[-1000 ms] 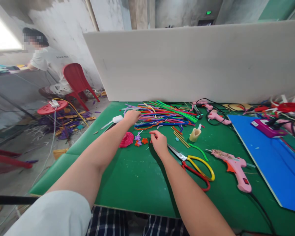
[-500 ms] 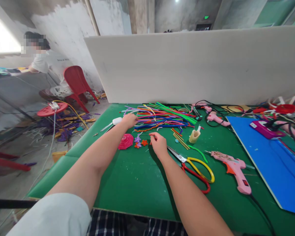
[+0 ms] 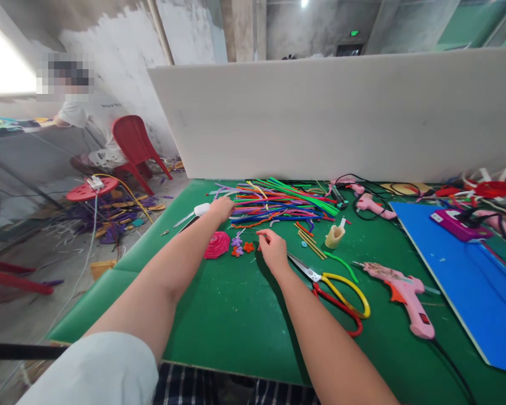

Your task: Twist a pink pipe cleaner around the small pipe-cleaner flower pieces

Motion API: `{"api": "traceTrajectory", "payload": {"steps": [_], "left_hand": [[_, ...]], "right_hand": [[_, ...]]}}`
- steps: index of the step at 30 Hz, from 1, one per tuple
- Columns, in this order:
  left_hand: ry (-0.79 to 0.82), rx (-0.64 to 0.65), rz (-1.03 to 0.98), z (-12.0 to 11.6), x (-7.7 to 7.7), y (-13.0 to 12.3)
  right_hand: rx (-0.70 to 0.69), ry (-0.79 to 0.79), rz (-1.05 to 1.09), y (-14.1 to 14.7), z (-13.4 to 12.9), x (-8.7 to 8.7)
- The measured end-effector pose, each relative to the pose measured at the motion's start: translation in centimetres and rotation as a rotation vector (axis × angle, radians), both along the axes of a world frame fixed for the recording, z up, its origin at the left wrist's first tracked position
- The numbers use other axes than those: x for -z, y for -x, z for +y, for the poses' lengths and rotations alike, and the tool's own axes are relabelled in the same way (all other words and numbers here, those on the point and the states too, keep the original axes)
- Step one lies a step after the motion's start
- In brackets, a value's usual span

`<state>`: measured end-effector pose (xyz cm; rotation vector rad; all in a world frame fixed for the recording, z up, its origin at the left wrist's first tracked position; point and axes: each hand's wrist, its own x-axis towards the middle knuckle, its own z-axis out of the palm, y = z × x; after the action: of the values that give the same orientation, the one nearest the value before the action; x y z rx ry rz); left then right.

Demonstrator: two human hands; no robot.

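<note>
My left hand [image 3: 221, 207] reaches into the left end of a heap of coloured pipe cleaners [image 3: 278, 201] on the green table [image 3: 236, 315], its fingers closed on some strands. My right hand [image 3: 273, 249] rests on the table with thumb and finger pinched on a thin piece next to small pipe-cleaner flowers [image 3: 241, 246]. A pink woven disc [image 3: 217, 244] lies between my arms. Scissors [image 3: 333, 287] with yellow and red handles lie just right of my right wrist.
A pink glue gun [image 3: 405, 292] lies right of the scissors, more glue guns [image 3: 373, 205] and cables behind. A blue board [image 3: 468, 270] covers the right side. A white panel [image 3: 341, 112] stands at the back. Another person sits by a red chair [image 3: 130, 140] far left.
My left hand has drawn back slightly toward the left end of the pipe-cleaner heap. My right hand has stayed pinched in about the same place.
</note>
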<state>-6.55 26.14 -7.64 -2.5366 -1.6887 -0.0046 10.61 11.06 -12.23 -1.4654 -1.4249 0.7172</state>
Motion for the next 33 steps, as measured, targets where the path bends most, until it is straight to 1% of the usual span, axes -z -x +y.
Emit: {"api": "traceTrajectory", "payload": {"steps": [5,9,13,17,20,23,28,33], "left_hand": [[-0.081,-0.036,0.038,-0.2,-1.0,0.2],[-0.176,-0.045,0.023,-0.3,-2.1,0.5],[-0.286,-0.036,-0.018,-0.6,-3.4,0.3],[-0.393,-0.028,-0.068,-0.9,-5.2,-0.2],[-0.5,-0.062,-0.111,-0.8,-6.9,-0.5],[-0.582,-0.021,-0.157,-0.7,-8.4,-0.6],[-0.621,-0.035,-0.195,-0.8,-10.5,-0.7],[-0.648,-0.112,-0.235,-1.3,-11.7,-0.3]], "right_hand": [[-0.001,0.004,0.008,0.0,0.0,0.1],[-0.006,0.006,0.017,0.0,0.0,0.0],[-0.004,0.008,0.027,0.1,0.0,0.1],[-0.007,0.005,0.031,0.1,-0.1,0.1],[-0.008,0.005,0.03,0.1,-0.1,0.1],[-0.005,0.007,0.027,0.1,-0.1,0.2],[-0.01,0.0,0.023,0.1,-0.1,0.2],[-0.01,-0.007,0.02,0.0,-0.2,0.0]]}}
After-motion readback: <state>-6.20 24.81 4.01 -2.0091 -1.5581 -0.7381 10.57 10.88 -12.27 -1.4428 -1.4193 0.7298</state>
